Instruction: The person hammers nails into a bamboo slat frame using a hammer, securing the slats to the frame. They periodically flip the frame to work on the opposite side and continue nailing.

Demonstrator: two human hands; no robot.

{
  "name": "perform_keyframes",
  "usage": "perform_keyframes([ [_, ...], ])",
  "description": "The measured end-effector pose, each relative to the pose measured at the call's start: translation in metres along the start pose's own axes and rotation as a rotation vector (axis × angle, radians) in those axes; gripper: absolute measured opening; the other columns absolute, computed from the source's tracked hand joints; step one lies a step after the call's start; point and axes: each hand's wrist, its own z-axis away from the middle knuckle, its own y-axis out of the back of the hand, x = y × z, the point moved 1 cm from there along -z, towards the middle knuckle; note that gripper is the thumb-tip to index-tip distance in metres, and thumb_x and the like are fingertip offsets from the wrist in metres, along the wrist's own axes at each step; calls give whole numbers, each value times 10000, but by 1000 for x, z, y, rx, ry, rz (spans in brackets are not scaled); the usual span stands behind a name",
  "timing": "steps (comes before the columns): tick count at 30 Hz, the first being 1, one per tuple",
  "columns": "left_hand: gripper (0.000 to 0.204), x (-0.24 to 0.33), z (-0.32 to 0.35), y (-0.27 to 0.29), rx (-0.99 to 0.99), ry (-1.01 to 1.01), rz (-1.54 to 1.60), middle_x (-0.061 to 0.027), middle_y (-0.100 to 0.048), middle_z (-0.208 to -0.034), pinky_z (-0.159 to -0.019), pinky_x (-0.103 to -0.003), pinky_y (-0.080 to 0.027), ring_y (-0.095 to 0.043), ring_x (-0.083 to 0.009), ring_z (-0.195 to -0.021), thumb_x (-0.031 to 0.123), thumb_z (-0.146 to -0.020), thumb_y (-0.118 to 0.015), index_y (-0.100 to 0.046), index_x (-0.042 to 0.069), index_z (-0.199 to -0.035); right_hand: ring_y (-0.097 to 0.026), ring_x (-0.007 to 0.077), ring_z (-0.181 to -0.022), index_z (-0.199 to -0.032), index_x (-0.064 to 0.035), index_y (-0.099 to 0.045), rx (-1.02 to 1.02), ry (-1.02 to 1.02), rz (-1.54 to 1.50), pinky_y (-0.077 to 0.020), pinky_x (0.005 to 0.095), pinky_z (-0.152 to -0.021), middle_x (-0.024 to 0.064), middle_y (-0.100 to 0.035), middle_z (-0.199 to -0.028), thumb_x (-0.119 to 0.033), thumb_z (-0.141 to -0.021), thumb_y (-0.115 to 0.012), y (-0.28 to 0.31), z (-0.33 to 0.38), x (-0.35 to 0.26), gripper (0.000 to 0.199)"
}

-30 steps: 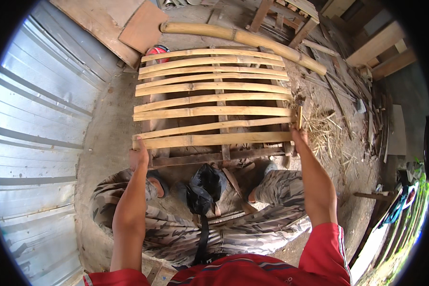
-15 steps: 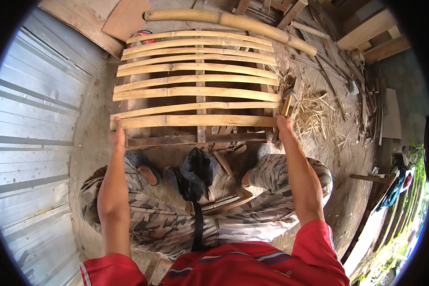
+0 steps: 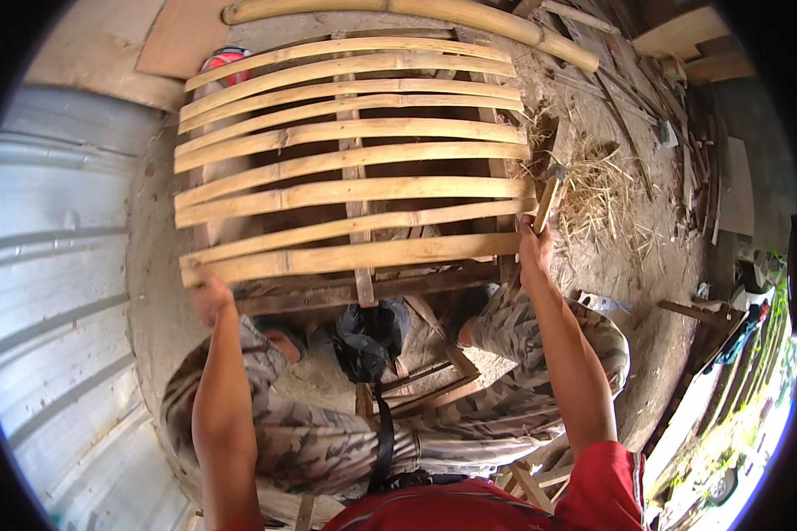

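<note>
Several split bamboo slats lie side by side across a wooden frame (image 3: 363,281). My left hand (image 3: 212,299) grips the left end of the nearest bamboo slat (image 3: 363,255), thumb on top and fingers partly hidden. At that slat's right end, my right hand (image 3: 534,251) is closed round what looks like a hammer (image 3: 547,205), its light wooden handle rising from the fist and its metal head pointing away from me. The right hand also touches or sits against the slat end; its fingertips are partly hidden.
A thick bamboo pole (image 3: 416,9) lies beyond the frame. Bamboo shavings (image 3: 593,190) cover the ground at right. A corrugated metal wall (image 3: 62,292) stands at left. Between my legs are a black bag (image 3: 367,341) and wood scraps. A red and white object (image 3: 228,64) sits behind the frame.
The view has shifted and tilted. The nearest slat's left end now sits closer to me, with my left hand on it. The hammer shows more plainly in my right hand.
</note>
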Motion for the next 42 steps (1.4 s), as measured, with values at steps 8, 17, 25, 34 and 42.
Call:
perform_keyframes([
  [8, 1048, 1, 13, 6, 136, -110, -60, -243, -717, -1135, -866, -537, -526, -692, -428, -1023, 879, -876, -262, -689, -16, -1216, -540, 153, -874, -1195, -82, -658, -16, -22, -77, -456, 346, -793, 33, -613, -948, -299, -962, -676, 7, 9, -4, 320],
  [17, 1054, -6, -2, 3, 256, -130, 69, -269, -447, -1501, -1177, -524, -259, -376, -408, -1427, 834, -898, -339, -493, -71, -1417, -553, 156, -886, -1265, -68, -633, -33, -27, -232, -451, 345, -804, 52, -633, -981, -334, -978, -672, 12, 7, -24, 393],
  [25, 769, -9, 94, -37, -274, 379, 1103, -162, -516, -1368, -1108, -588, -361, -586, -291, -1178, 602, -982, -514, -414, -19, -1424, -625, 227, -787, -1113, -56, -658, -151, -288, -413, -502, 421, -620, 94, -667, -948, -315, -980, -655, 32, -13, 35, 291],
  [34, 307, -7, 36, -42, -622, 329, 1366, -48, -592, -992, -928, -545, -513, -617, -228, -823, 370, -1080, -408, -584, 142, -1186, -590, 221, -788, -1028, 1, -693, -149, -303, -440, -517, 444, -640, 88, -619, -886, -325, -954, -695, 3, 37, 45, 335],
  [42, 208, -2, 4, -24, -565, 358, 1431, -52, -597, -957, -910, -504, -538, -617, -242, -798, 254, -1062, -506, -584, 84, -1152, -594, 236, -866, -1071, 0, -707, -157, -277, -289, -500, 415, -744, 113, -637, -991, -400, -941, -705, -15, 76, 36, 420],
])
